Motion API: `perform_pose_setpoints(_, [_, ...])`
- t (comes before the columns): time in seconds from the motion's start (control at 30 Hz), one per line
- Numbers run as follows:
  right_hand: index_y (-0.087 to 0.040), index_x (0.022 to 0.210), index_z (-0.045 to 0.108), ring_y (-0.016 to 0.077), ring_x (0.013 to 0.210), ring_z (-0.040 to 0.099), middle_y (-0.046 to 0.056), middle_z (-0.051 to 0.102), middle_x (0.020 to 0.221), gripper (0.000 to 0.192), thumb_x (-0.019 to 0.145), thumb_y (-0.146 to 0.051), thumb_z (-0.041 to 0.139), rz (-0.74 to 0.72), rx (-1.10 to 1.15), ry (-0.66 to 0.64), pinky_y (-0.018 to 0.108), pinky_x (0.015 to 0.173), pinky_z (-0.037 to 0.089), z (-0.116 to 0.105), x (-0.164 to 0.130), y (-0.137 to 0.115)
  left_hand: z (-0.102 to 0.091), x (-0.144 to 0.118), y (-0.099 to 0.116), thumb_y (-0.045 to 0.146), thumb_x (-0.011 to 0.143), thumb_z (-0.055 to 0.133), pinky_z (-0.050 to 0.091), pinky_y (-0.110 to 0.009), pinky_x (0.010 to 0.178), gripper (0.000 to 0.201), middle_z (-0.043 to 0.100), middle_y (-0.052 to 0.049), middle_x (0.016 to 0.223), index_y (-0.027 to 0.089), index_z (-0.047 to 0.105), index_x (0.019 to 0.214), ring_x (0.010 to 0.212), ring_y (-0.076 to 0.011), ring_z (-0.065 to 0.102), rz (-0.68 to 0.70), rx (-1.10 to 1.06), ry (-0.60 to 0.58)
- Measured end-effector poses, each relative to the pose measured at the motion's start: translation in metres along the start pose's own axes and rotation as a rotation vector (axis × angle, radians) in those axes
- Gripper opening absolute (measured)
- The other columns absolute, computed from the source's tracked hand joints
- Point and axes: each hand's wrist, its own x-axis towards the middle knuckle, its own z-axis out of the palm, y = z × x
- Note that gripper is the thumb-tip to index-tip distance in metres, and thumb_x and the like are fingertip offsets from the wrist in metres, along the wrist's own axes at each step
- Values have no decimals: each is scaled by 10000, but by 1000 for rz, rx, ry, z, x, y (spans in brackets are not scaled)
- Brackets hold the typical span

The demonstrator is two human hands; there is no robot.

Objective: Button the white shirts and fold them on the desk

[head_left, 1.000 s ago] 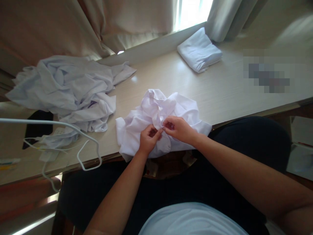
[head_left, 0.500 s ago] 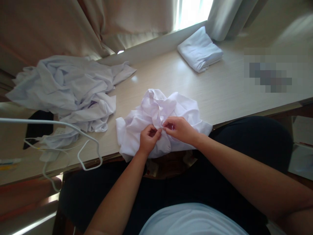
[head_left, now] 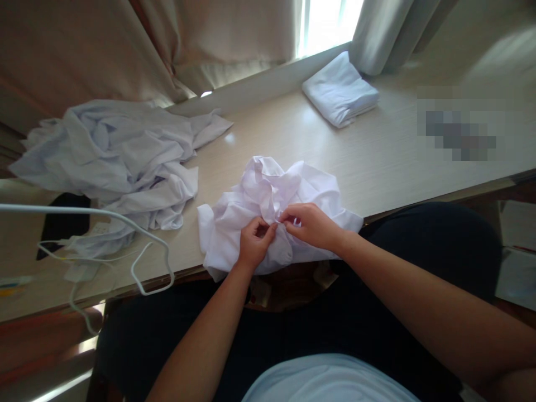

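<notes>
Head cam, only view I'm getting rn. Both hands are working the crumpled white garment [head_left: 268, 206] that's sitting at the near edge of the table [head_left: 377, 156], right in front of the body. Left hand [head_left: 253, 243] and right hand [head_left: 310, 223] are pressed together at the fingertips, each pinching a fold of the fabric at about the same spot in the middle of the bundle. Can't tell if there's a button or smth between the fingers, too small. Part of the garment is hanging a bit over the table edge toward the lap.

Other stuff: bigger heap of rumpled white clothes [head_left: 117, 156] is lying to the left, near the bundle w/o touching it afaict. White plastic hanger [head_left: 142, 251] is poking in from the left, below that heap. Neatly folded white cloth [head_left: 340, 89] is sitting far back by the window, next to the curtain [head_left: 377, 33], well apart from the hands.
</notes>
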Motion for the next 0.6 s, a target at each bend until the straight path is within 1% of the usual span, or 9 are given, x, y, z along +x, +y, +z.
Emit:
perform_pose_setpoints(0.17, [-193, 945, 720, 134, 746, 649, 10, 730, 820, 163, 853, -161, 589, 6, 73, -21, 248, 717, 464, 0, -1, 4, -1, 4, 7, 418, 807, 750, 478, -241, 542, 304, 655, -8, 615, 165, 595, 743, 527, -125, 590, -56, -131, -57])
perform_pose_setpoints(0.3, [-197, 981, 700, 127, 755, 654, 7, 736, 845, 154, 873, -168, 593, 2, 137, -24, 242, 726, 469, 2, -2, 4, -5, 8, 10, 392, 809, 753, 479, -248, 553, 268, 660, -20, 626, 146, 652, 775, 536, -128, 592, -85, -166, -107])
perform_pose_setpoints(0.43, [-199, 949, 693, 126, 740, 631, 3, 721, 821, 110, 884, -185, 604, -16, 113, -3, 242, 720, 450, 5, -2, 5, -7, 8, 9, 370, 813, 751, 474, -247, 563, 245, 656, -20, 629, 141, 670, 782, 543, -125, 587, -73, -179, -117])
perform_pose_setpoints(0.6, [-202, 947, 674, 128, 730, 597, 4, 689, 812, 100, 891, -181, 595, -54, 62, 17, 242, 711, 428, 9, -2, 5, -8, 9, 8, 365, 816, 745, 472, -249, 567, 232, 649, -20, 630, 140, 691, 801, 548, -125, 582, -70, -190, -119])
